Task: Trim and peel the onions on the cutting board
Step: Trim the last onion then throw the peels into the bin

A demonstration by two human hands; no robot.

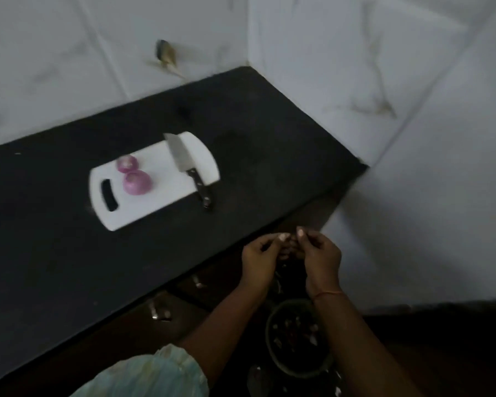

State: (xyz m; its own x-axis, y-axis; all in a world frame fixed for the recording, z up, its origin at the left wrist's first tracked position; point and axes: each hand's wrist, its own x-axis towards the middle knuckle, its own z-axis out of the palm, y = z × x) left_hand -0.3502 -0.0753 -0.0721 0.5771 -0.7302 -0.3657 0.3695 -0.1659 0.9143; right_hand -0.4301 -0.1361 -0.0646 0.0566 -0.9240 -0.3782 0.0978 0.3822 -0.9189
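two peeled purple onions point(133, 174) sit cut-end up on the board point(155, 179), while both hands' point(291, 255) grips pinch together off the desk point(55, 253).

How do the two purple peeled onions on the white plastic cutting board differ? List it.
The far purple onion looks smaller than the near purple onion, though it lies farther from the camera. The far onion sits toward the wall-side edge of the white plastic cutting board; the near onion sits closer to the handle slot. Both look peeled, glossy purple, lie close together, and neither hand is on them.
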